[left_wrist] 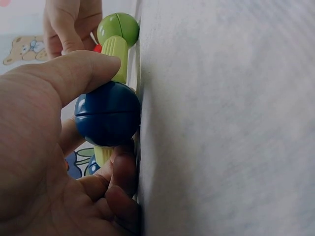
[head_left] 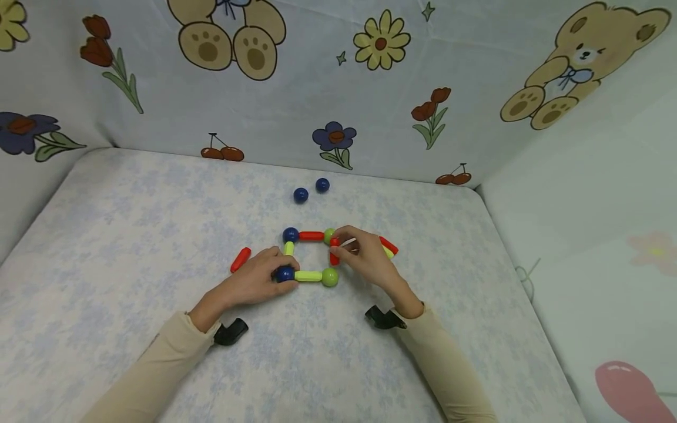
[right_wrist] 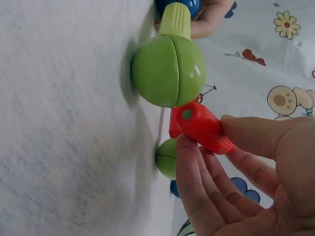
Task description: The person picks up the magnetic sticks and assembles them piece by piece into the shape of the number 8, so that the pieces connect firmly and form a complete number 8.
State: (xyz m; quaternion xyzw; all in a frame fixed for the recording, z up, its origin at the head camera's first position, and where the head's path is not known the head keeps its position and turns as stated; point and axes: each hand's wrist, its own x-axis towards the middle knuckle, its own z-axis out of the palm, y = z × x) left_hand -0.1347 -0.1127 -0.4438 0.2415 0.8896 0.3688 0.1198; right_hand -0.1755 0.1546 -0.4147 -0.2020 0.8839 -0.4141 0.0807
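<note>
A four-cornered frame of balls and sticks lies on the table. My left hand [head_left: 256, 277] grips its near-left blue ball [left_wrist: 108, 113], thumb on top and fingers curled beneath. From that ball a yellow-green stick [head_left: 308, 276] runs to the near-right green ball [head_left: 330, 277]. Another yellow-green stick [head_left: 288, 248] joins it to the far-left blue ball [head_left: 290, 235]. A red stick [head_left: 312, 236] links the far corners, ending at a green ball [head_left: 329, 235] partly behind my fingers. My right hand [head_left: 367, 255] pinches a red stick [right_wrist: 204, 129], tilted, its end beside the near green ball.
Two loose blue balls, one nearer [head_left: 301, 195] and one farther [head_left: 322, 185], lie toward the back wall. A red stick [head_left: 241, 259] lies left of my left hand. Beyond my right hand are another red stick [head_left: 389, 245] and a partly hidden yellow-green stick [head_left: 388, 252].
</note>
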